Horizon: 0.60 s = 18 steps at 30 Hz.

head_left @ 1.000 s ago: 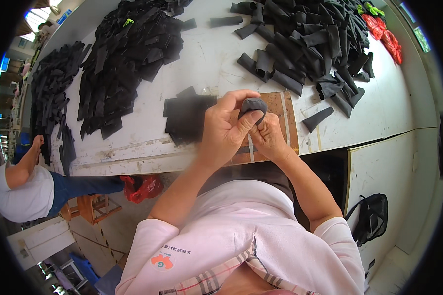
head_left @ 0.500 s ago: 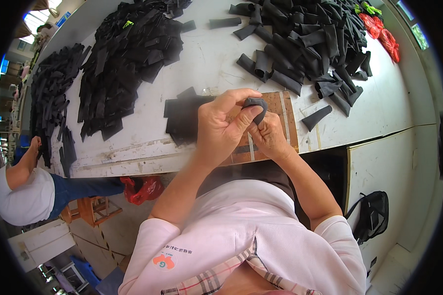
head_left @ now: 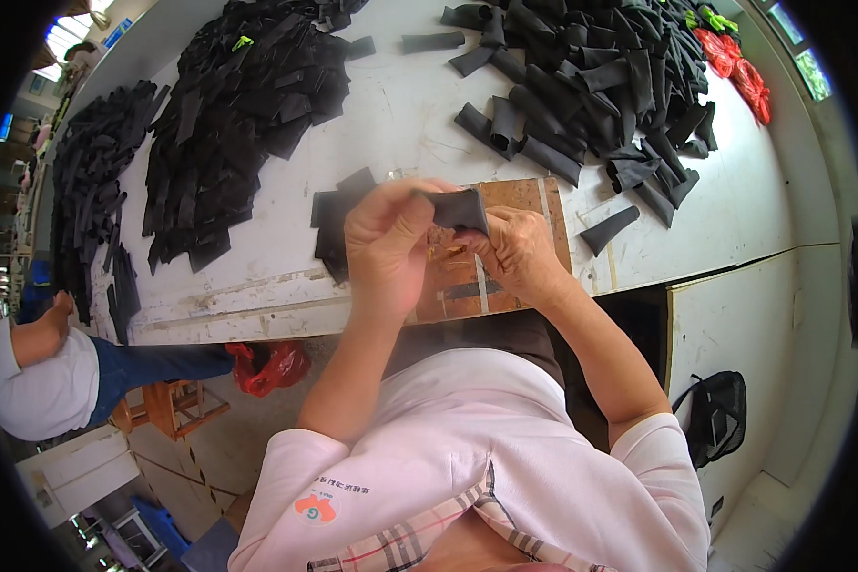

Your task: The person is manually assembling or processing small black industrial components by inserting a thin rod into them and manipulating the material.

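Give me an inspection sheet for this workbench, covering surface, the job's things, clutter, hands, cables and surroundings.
Surface: white worktable, scuffed, with a brown board at its near edge.
Job's things: one black fabric piece held up over the board; a small stack of flat black pieces left of the board.
Clutter: big pile of flat black pieces at left, heap of rolled black pieces at right, red items at far right.
Hands: left hand and right hand both pinch the fabric piece.
Cables: nothing seen.
Surroundings: another person seated at left, red bag under the table, black bag on the floor at right.
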Each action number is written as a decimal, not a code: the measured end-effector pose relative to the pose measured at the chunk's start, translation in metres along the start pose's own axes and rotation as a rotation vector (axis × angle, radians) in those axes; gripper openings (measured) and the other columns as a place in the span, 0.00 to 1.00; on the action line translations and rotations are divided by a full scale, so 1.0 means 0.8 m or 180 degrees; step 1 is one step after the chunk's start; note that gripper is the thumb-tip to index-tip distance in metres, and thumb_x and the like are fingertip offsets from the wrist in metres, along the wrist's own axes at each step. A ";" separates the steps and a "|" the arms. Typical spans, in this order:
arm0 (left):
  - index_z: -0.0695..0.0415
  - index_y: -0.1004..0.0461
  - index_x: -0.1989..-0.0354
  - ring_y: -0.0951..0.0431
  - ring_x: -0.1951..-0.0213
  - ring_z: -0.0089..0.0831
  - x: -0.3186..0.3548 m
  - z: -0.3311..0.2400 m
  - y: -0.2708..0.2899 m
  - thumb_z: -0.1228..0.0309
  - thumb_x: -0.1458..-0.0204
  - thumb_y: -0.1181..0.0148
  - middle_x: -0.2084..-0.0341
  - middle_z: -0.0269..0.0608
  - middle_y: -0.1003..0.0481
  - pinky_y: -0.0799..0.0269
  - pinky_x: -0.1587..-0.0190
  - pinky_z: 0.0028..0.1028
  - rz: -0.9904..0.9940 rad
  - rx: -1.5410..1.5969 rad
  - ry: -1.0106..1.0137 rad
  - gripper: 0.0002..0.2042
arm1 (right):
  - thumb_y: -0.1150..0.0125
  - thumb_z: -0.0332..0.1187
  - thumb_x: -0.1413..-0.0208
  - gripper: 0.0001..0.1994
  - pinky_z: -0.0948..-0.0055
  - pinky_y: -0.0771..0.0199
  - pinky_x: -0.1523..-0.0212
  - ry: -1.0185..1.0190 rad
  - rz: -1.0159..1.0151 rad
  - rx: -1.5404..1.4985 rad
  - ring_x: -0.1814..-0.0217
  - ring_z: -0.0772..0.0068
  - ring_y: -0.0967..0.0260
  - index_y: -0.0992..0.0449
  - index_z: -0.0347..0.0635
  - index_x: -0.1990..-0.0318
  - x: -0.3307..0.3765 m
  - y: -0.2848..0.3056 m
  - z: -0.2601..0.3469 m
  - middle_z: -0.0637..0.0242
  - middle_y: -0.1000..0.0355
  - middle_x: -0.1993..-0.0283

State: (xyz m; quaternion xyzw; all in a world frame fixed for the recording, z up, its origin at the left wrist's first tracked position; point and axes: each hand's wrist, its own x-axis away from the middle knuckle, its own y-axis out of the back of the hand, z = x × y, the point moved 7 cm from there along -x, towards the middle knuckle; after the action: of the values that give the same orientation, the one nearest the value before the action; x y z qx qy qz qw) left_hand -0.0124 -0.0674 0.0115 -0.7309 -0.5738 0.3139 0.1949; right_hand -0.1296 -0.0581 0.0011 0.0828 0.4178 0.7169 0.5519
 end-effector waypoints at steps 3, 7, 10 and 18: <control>0.65 0.31 0.61 0.29 0.62 0.28 -0.004 -0.008 -0.013 0.73 0.52 0.45 0.66 0.45 0.28 0.32 0.58 0.26 0.0146 -0.0470 -0.0064 0.11 | 0.42 0.43 0.56 0.14 0.66 0.36 0.76 -0.0085 -0.0023 0.0150 0.77 0.62 0.35 0.31 0.41 0.79 0.008 0.000 0.000 0.64 0.36 0.82; 0.64 0.31 0.60 0.28 0.61 0.30 -0.001 -0.005 -0.015 0.71 0.54 0.42 0.68 0.48 0.26 0.32 0.56 0.28 -0.0124 -0.0534 0.0217 0.14 | 0.42 0.45 0.56 0.15 0.66 0.36 0.76 -0.0094 -0.0167 0.0600 0.77 0.61 0.35 0.31 0.41 0.78 0.003 0.015 0.016 0.64 0.35 0.82; 0.64 0.31 0.61 0.26 0.65 0.27 -0.011 -0.010 -0.028 0.72 0.55 0.41 0.68 0.47 0.26 0.31 0.58 0.25 0.0218 -0.0452 0.0157 0.13 | 0.44 0.43 0.54 0.15 0.66 0.36 0.77 -0.0206 0.0000 0.0262 0.76 0.60 0.35 0.31 0.40 0.76 -0.003 0.024 0.028 0.63 0.34 0.80; 0.62 0.26 0.74 0.35 0.77 0.15 -0.018 0.009 -0.048 0.71 0.55 0.41 0.82 0.31 0.29 0.38 0.75 0.17 0.0461 -0.1631 0.0375 0.06 | 0.48 0.19 0.63 0.03 0.69 0.35 0.71 0.0003 -0.0342 -0.0154 0.72 0.55 0.37 0.30 0.37 0.80 0.013 0.009 -0.003 0.60 0.33 0.78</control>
State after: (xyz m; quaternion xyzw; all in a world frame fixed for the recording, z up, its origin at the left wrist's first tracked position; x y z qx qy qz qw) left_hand -0.0470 -0.0714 0.0341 -0.8125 -0.5684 0.1284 0.0137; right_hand -0.1403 -0.0505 0.0011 0.0465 0.4044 0.6962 0.5912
